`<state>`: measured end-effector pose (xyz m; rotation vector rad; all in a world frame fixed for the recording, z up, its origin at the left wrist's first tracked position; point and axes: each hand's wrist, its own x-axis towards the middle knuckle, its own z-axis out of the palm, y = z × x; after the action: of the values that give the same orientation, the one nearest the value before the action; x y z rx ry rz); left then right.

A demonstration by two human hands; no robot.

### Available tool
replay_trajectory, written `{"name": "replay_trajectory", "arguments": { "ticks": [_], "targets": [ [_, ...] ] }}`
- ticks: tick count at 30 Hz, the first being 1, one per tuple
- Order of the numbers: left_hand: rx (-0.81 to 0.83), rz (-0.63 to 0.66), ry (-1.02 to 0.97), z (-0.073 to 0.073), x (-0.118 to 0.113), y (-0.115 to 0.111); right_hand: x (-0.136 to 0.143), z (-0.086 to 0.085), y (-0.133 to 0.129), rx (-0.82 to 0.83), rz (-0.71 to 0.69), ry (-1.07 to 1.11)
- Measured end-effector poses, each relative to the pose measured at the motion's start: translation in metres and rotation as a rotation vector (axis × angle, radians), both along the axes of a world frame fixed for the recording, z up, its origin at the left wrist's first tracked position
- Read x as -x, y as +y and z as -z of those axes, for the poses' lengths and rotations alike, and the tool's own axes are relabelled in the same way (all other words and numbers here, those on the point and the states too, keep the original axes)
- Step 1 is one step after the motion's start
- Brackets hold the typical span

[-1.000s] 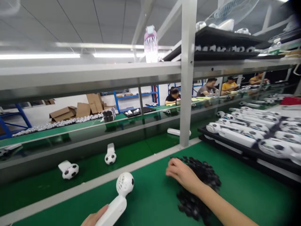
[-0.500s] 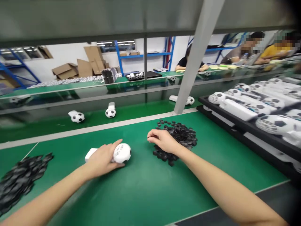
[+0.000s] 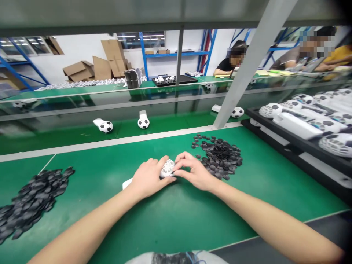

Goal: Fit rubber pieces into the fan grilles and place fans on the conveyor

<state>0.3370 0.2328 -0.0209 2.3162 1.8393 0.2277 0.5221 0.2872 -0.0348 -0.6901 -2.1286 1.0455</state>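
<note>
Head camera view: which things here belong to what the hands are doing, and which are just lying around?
In use:
left hand
right hand
white fan
right pile of black pieces

Lying about:
left black pile
finished fans on the belt
tray of fans
cardboard boxes

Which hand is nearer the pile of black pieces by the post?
Right. The right hand sits just beside that black pile, on the fan head; the left hand is farther off, across the fan.
</note>
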Motion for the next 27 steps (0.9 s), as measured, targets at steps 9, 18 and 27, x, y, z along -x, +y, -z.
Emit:
{"name": "replay_trajectory", "arguments": {
  "ticks": [9,18,27],
  "targets": [
    [0.069,0.028,-0.144,0.006,0.011,0.006,0.02,0.011,-0.019,0.058,0.121,0.04],
    [0.096,-0.053,-0.261,0.005,0.012,0.009,0.019,0.018,-0.021,0.243,0.143,0.103],
    [0.135,-0.053,-0.194,0.001,0.011,0.007,-0.003,0.004,0.031,0.09,0.148,-0.131]
  ]
}}
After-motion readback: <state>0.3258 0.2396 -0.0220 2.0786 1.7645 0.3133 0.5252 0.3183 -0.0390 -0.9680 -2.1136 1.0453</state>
